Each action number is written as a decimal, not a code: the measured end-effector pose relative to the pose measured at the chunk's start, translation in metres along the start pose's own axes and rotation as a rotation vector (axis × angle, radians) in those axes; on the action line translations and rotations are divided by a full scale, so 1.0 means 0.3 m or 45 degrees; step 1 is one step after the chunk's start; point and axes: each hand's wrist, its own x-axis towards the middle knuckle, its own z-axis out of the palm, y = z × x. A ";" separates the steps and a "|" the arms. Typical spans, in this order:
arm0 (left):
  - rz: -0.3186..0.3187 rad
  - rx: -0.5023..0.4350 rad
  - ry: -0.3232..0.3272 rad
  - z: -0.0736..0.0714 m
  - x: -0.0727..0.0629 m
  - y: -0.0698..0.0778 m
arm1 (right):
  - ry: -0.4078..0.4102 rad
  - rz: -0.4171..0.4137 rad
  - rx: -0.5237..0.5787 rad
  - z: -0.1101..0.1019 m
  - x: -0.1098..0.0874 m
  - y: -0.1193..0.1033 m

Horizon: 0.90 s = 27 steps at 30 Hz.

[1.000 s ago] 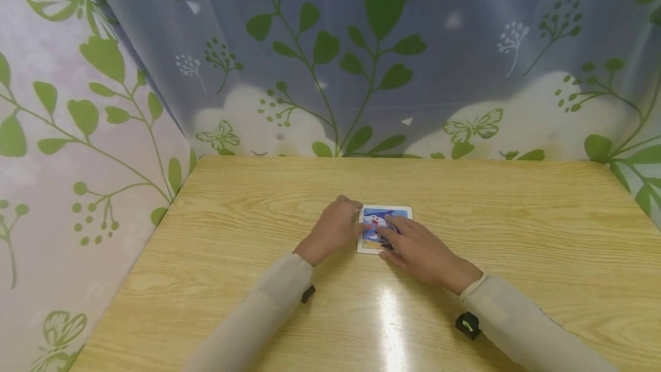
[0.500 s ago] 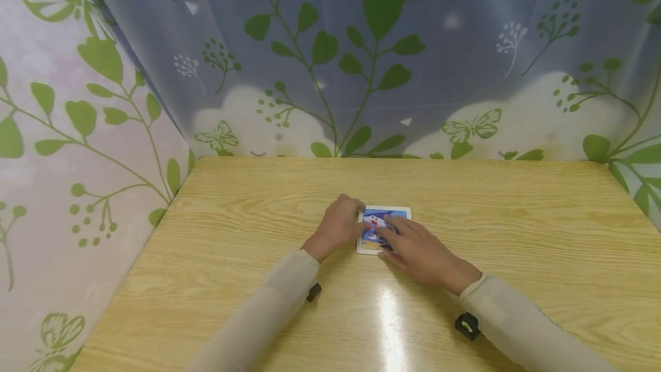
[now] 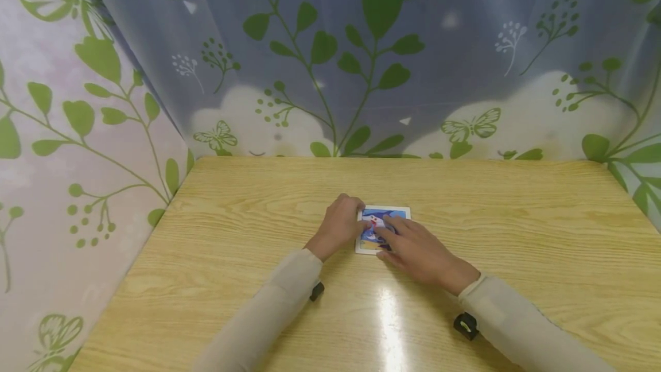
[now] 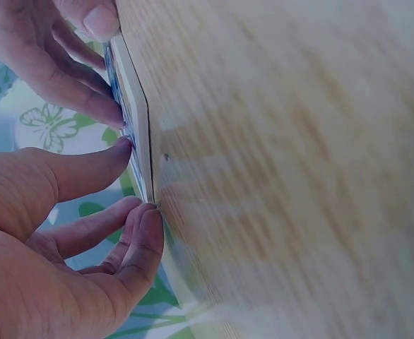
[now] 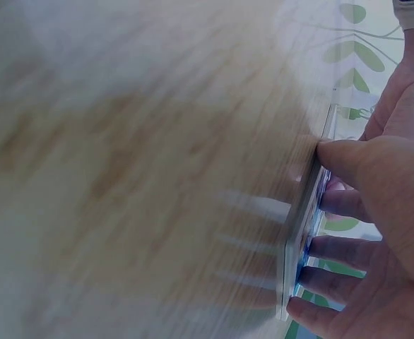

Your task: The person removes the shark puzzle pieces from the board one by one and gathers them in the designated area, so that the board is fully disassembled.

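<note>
A thin, square picture board (image 3: pixel 381 214) with a white border and a blue cartoon shark scene lies flat on the table. My left hand (image 3: pixel 339 224) grips its left side; the thumb rests on the picture and the curled fingers meet the edge, as the left wrist view shows. Over the right part of the board, my right hand (image 3: pixel 420 251) lays several fairly straight fingers on the picture. Its thumb touches the near edge (image 5: pixel 307 194) in the right wrist view. Part of the picture is covered by the fingers.
The wooden table (image 3: pixel 248 194) spreads around the board on all sides. Behind it hangs a blue curtain (image 3: pixel 465 45) printed with leaves and butterflies, and a pale patterned cloth (image 3: pixel 46 188) borders the left. A black wrist device (image 3: pixel 466 325) sits under the right sleeve.
My left forearm has shifted slightly to the right and the left hand has turned a little at the board's edge. The right hand stays almost in place.
</note>
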 end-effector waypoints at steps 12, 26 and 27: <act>0.011 -0.033 0.035 0.001 0.001 -0.004 | 0.005 0.010 -0.015 -0.006 0.003 -0.007; -0.093 -0.142 0.020 -0.007 0.019 -0.007 | -0.048 0.025 -0.012 -0.011 0.006 -0.006; -0.096 -0.147 0.021 -0.008 0.019 -0.007 | -0.051 0.027 -0.012 -0.011 0.006 -0.007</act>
